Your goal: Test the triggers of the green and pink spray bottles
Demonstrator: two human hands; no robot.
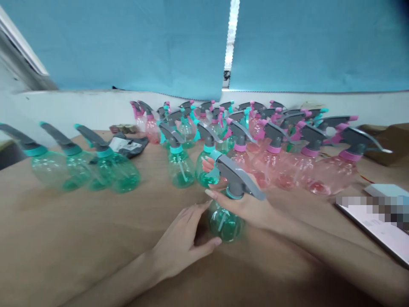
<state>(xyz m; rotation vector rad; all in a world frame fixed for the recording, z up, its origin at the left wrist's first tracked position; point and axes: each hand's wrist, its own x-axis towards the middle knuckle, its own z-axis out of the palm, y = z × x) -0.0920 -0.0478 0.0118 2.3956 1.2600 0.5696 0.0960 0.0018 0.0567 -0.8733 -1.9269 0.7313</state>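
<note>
A clear green spray bottle [227, 226] with a grey and turquoise trigger head stands upright near the front of the table, in front of me. My right hand [247, 207] is closed round it just below the head, reaching from the right. Some of its fingers show behind the nozzle. At the bottle's left side, my left hand [182, 238] curves with thumb and fingers apart. Its fingertips and thumb tip are at the bottle's edge, with a gap at the palm; whether they press on it I cannot tell.
Several green spray bottles [119, 170] stand in a row at the left. Pink spray bottles [295, 168] and more green ones crowd the middle and back. A dark plastic bag [128, 145] lies behind. At right are a tablet-like device [380, 226] and a brown object [390, 145].
</note>
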